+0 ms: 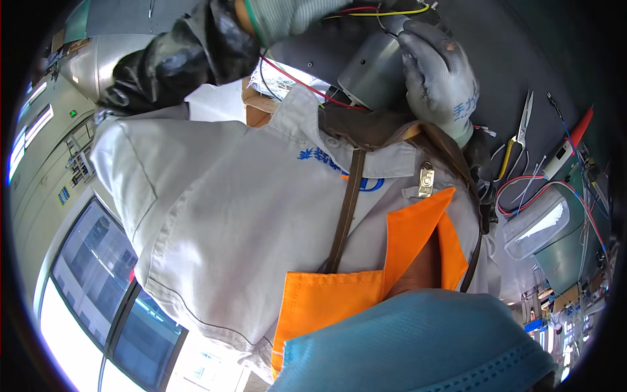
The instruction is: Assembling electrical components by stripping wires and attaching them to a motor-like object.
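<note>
My left hand (290, 14), in a grey-white knit glove with a green-edged cuff, lies at the top edge; its fingers are cut off by the frame. Red and yellow wires (385, 12) run out beside it. My right hand (439, 75), in a grey coated glove, has its fingers curled in next to a grey metal cylinder (372, 73). A thin black wire (385, 27) leads to its fingertips, but what they pinch is hidden. Another red wire (304, 85) hangs from near my left cuff down past the cylinder.
On the dark surface at the right lie yellow-handled scissors (519, 137), a red-and-white tool (569, 144) and looped red and black wires (522, 196). Below them sits a clear plastic container (539, 228). An open cardboard box (257, 104) stands near my chest.
</note>
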The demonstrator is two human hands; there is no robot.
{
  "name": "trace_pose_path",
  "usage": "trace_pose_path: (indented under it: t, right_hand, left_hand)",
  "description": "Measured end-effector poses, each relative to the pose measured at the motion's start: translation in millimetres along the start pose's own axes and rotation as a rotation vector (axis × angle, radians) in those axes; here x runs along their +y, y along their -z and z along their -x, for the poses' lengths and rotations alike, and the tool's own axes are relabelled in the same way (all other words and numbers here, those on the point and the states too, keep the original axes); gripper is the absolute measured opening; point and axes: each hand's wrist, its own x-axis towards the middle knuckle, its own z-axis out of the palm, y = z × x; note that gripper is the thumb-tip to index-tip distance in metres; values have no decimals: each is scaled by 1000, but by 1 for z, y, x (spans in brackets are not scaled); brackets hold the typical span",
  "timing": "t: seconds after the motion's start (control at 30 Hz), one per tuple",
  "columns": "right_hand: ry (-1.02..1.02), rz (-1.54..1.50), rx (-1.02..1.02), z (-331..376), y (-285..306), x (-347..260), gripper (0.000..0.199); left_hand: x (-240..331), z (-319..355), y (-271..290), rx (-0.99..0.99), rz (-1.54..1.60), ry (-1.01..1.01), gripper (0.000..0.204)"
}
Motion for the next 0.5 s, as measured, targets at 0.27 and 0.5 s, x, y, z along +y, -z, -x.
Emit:
trace_pose_path:
  t: [0.27, 0.5]
  right_hand:
    - [-742, -1155, 137, -19, 12, 21, 24]
    - [-891, -1096, 173, -35, 17, 13, 40]
  left_hand:
    - [-18, -17, -64, 406, 751, 147, 16]
    - [-3, -24, -78, 452, 577, 110, 10]
